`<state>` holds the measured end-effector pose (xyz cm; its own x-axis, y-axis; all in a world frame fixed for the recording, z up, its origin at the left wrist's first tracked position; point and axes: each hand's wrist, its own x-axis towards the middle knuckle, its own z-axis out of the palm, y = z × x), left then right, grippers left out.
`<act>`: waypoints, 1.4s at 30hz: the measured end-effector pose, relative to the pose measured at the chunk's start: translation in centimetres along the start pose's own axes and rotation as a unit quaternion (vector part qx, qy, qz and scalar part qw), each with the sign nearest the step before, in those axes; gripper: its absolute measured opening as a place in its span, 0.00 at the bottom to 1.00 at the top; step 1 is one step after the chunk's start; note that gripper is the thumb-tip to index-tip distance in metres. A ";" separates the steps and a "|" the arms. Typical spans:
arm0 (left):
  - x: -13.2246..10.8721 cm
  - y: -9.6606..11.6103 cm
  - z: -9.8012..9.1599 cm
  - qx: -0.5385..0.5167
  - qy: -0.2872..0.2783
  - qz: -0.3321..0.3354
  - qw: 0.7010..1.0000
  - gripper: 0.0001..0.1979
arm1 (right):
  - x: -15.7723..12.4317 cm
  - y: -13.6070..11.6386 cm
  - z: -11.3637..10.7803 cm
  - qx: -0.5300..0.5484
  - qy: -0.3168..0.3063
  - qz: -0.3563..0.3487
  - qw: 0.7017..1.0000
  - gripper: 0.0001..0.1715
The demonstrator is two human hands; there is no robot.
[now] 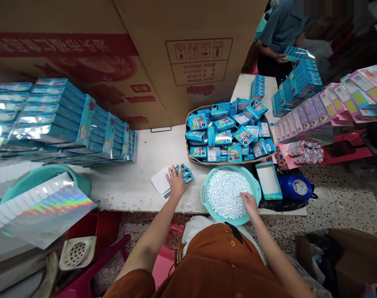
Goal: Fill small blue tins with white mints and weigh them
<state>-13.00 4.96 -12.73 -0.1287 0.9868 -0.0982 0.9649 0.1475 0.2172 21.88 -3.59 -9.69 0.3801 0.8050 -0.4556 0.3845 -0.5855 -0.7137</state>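
My left hand (176,181) lies with spread fingers on several small blue boxes (185,173), beside a white digital scale (159,180). My right hand (249,205) dips into a teal plastic basin (230,167) heaped with small white pieces (224,192), and its fingertips are hidden among them. Just beyond the basin, a woven basket (225,162) overflows with blue retail packs (228,132).
Tall stacks of blue boxes (67,120) stand on the white table (126,186) at left, before large cardboard cartons (191,62). Pink packs (328,107), blue tape (295,187) and holographic sheets (48,211) lie nearby. A co-worker (278,37) holds blue boxes at top right.
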 end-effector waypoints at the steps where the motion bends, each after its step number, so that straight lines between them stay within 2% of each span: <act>1: 0.5 0.1 -0.1 0.006 -0.012 -0.003 1.000 0.47 | 0.2 0.4 0.0 -0.018 -0.006 -0.011 1.000 0.25; 6: 3.8 -0.1 -0.3 0.012 -0.024 0.025 0.999 0.47 | 0.9 0.8 0.3 -0.077 -0.013 -0.069 0.995 0.22; 9: 6.2 -0.5 -0.4 0.010 -0.021 0.020 1.000 0.47 | 1.5 0.4 0.3 -0.093 -0.006 -0.105 0.990 0.21; 11: 7.5 -0.9 -0.7 0.009 -0.041 0.015 0.999 0.49 | 2.1 0.2 0.2 -0.112 -0.002 -0.139 0.984 0.19; 14: 8.2 -1.2 -2.6 -0.004 -0.073 0.031 0.997 0.54 | 3.4 0.1 -0.3 -0.161 0.003 -0.193 0.968 0.15; 16: 8.2 -0.5 -4.7 -0.029 -0.021 0.056 0.998 0.53 | 4.3 0.1 -0.6 -0.201 0.005 -0.231 0.952 0.13; 19: 8.6 2.7 -8.3 -0.082 0.120 0.096 0.985 0.42 | 5.8 0.2 -0.7 -0.250 0.006 -0.273 0.929 0.13; 21: 9.7 6.2 -10.0 -0.115 0.154 0.116 0.975 0.35 | 6.8 0.3 -0.4 -0.271 -0.003 -0.286 0.919 0.15; 23: 11.4 10.1 -10.6 -0.136 0.139 0.116 0.974 0.32 | 7.7 0.3 0.3 -0.281 -0.012 -0.294 0.913 0.17; 26: 14.5 15.2 -9.9 -0.138 0.106 0.075 0.982 0.35 | 8.7 0.4 1.8 -0.281 -0.021 -0.287 0.915 0.22; 28: 16.2 17.3 -9.1 -0.125 0.091 0.036 0.987 0.39 | 9.0 0.4 2.8 -0.272 -0.019 -0.265 0.925 0.25; 31: 17.5 18.6 -8.5 -0.089 0.068 -0.005 0.994 0.37 | 8.8 0.2 3.8 -0.248 -0.010 -0.228 0.942 0.28; 34: 17.5 18.5 -8.6 -0.059 0.036 -0.022 0.997 0.28 | 8.3 -0.1 4.2 -0.227 -0.019 -0.213 0.950 0.28; 36: 16.8 18.1 -8.9 -0.070 0.037 -0.028 0.996 0.25 | 8.1 -0.2 4.2 -0.220 -0.036 -0.213 0.951 0.27; 39: 14.4 17.4 -9.7 -0.133 0.101 -0.002 0.986 0.25 | 7.8 -0.3 4.2 -0.217 -0.053 -0.216 0.951 0.27; 42: 10.6 16.6 -10.8 -0.191 0.167 0.076 0.964 0.28 | 7.4 -0.2 4.3 -0.216 -0.065 -0.204 0.953 0.27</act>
<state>-0.88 18.60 0.34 -0.1207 0.9560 0.2674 0.8319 -0.0496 0.5527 20.98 2.88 -15.22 0.0286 0.9627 -0.2689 0.7988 -0.1837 -0.5728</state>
